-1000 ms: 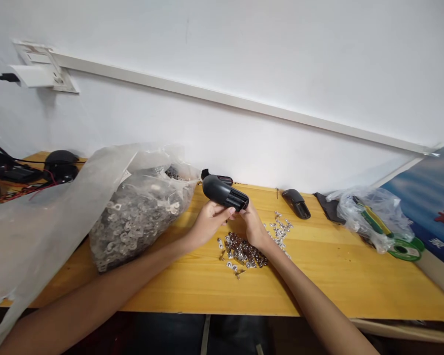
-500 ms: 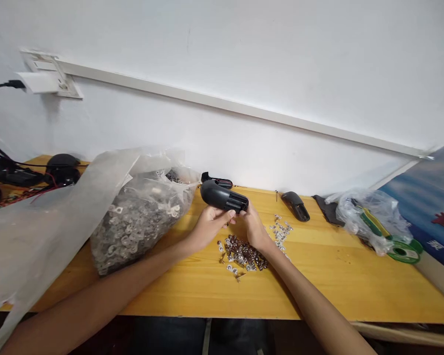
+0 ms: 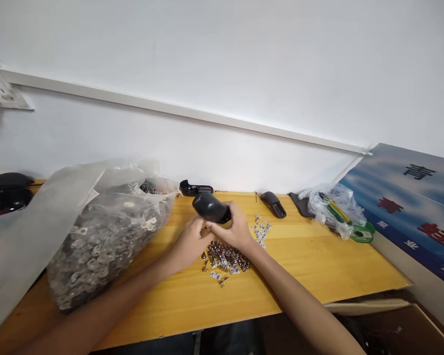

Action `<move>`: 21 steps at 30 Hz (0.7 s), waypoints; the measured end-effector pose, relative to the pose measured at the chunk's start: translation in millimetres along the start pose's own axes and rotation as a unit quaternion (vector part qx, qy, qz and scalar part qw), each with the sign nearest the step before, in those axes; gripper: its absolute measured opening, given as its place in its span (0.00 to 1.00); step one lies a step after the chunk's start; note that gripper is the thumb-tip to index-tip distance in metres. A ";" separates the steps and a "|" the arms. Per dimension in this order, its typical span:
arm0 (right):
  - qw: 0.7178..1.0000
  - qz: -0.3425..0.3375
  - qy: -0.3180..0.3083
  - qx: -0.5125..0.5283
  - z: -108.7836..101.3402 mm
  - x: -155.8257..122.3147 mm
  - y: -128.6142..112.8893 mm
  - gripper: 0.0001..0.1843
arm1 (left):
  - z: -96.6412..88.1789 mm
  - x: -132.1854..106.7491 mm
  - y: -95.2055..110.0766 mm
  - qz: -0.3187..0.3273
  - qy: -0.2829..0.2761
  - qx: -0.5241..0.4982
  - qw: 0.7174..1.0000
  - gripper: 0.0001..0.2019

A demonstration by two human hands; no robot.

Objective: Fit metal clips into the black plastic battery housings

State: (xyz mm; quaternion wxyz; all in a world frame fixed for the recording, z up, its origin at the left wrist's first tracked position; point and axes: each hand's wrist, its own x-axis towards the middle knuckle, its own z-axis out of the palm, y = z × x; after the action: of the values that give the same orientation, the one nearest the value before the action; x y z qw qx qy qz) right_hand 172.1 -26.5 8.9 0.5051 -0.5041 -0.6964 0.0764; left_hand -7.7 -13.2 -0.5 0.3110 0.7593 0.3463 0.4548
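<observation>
A dark, curved black plastic housing (image 3: 210,207) is held above the table, its smooth rounded side facing up and toward me. My right hand (image 3: 237,228) is closed around its right end, thumb beneath. My left hand (image 3: 191,242) is closed at its lower left edge, fingers partly hidden behind it. Just below both hands lies a heap of small brown and silver metal parts (image 3: 225,256). Smaller silver pieces (image 3: 261,230) are scattered to the right of my right hand.
A big clear plastic bag (image 3: 107,246) full of metal pieces fills the left side. Against the wall sit an open black housing (image 3: 196,189) and another black shell (image 3: 273,204). Further right are a plastic bag (image 3: 314,197), green-yellow pliers (image 3: 336,211) and a green spool (image 3: 362,232).
The housing has been turned: its slotted end was showing, and now mostly the rounded side shows. My right hand has shifted onto its right end. The view has swung to the right.
</observation>
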 end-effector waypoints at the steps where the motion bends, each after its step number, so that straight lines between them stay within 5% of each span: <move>1: 1.000 0.007 0.025 -0.008 -4.8 2.8 5.6 0.27 | -0.7 -0.9 -0.2 0.032 0.006 0.043 0.999 0.15; 6: 0.979 0.081 0.142 -0.121 -52.6 20.1 52.8 0.31 | -11.4 0.7 -5.7 0.160 -0.032 0.224 0.961 0.26; 12: 0.916 0.239 0.221 -0.234 -131.3 24.4 97.8 0.38 | -15.2 13.9 -39.2 0.086 -0.002 0.319 0.944 0.32; 16: 0.893 0.342 0.147 -0.251 -156.4 12.2 109.5 0.36 | -11.6 24.2 -64.1 0.007 0.011 0.335 0.942 0.39; 21: 0.874 0.356 0.050 -0.326 -146.8 3.6 113.9 0.33 | -9.3 46.1 -70.8 -0.061 0.010 0.339 0.939 0.46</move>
State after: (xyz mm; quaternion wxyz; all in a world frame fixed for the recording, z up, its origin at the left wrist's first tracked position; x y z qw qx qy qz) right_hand 357.9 -28.2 11.2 0.2847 -0.8572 -0.4291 -0.0060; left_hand -17.3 65.7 -30.6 0.0589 0.7925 0.5286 0.2985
